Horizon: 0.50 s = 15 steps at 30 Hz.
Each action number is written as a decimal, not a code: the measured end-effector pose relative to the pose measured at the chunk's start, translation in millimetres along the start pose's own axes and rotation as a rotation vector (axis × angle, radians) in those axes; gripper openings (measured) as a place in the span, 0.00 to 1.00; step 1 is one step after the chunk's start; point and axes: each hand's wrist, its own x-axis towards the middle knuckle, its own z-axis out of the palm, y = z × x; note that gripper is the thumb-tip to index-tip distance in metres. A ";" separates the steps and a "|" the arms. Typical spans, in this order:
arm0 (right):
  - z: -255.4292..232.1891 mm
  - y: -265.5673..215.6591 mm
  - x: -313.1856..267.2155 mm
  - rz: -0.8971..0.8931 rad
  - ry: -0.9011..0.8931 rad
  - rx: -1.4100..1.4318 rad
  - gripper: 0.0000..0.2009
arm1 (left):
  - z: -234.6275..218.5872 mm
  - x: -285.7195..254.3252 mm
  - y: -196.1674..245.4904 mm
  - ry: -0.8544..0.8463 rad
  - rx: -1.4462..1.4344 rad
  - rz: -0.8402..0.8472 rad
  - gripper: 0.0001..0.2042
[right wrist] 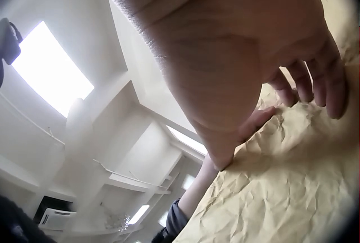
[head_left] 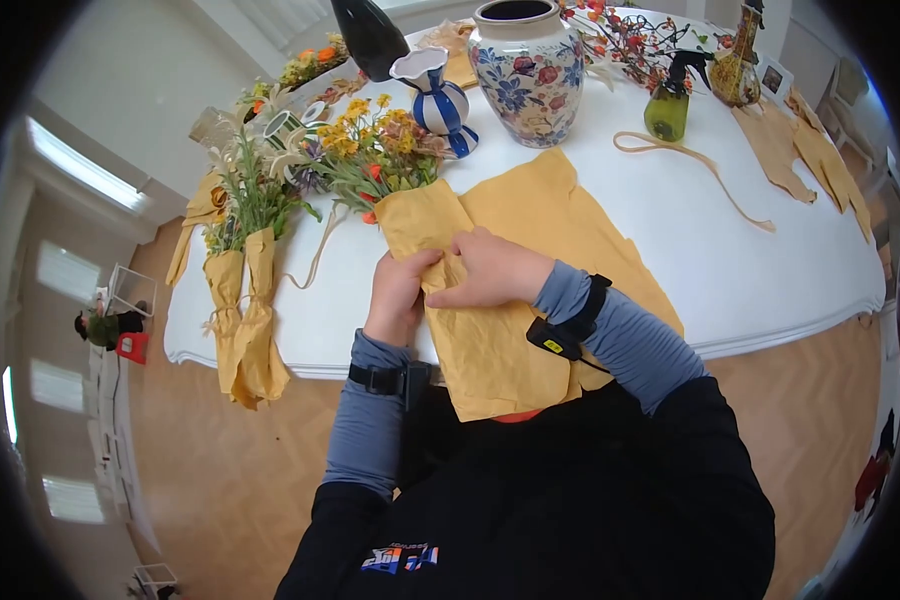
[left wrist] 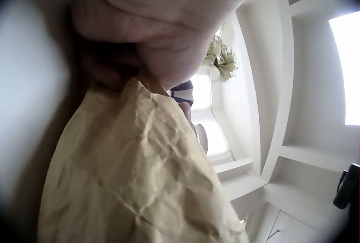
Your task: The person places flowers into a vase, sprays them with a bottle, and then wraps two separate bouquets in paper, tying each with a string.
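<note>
A sheet of crinkled yellow-brown wrapping paper (head_left: 500, 350) is folded around the lower part of a bouquet of yellow and orange flowers (head_left: 370, 150), whose blooms stick out at the upper left. My left hand (head_left: 395, 298) grips the gathered left side of the wrap; in the left wrist view its fingers curl round the paper (left wrist: 140, 164). From the right, my right hand (head_left: 495, 268) pinches the wrap, its fingers bent onto the paper and the thumb lower down, as the right wrist view shows. The stems are hidden inside. A wide part of the sheet lies spread to the right.
Two paper-wrapped bouquets (head_left: 255, 320) lie at the left. Behind stand a floral vase (head_left: 528, 80), a blue-striped vase (head_left: 440, 105), a dark vase (head_left: 370, 40) and a green spray bottle (head_left: 667, 110). A ribbon (head_left: 710, 165) and paper pieces (head_left: 775, 150) lie on the right.
</note>
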 end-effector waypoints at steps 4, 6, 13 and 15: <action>10.0 4.4 8.5 -0.074 -0.043 0.135 0.50 | 3.0 -6.4 -1.2 -0.014 0.048 0.050 0.13; 6.4 -2.0 5.7 -0.038 -0.062 0.129 0.48 | -1.0 -9.1 -3.4 -0.032 0.077 0.063 0.13; 8.5 7.1 6.4 -0.009 -0.042 0.401 0.34 | -23.7 -8.4 -8.9 -0.158 -0.077 0.015 0.14; 2.6 5.8 5.1 0.003 -0.075 0.418 0.33 | -25.4 -8.0 -9.0 -0.154 -0.057 0.023 0.14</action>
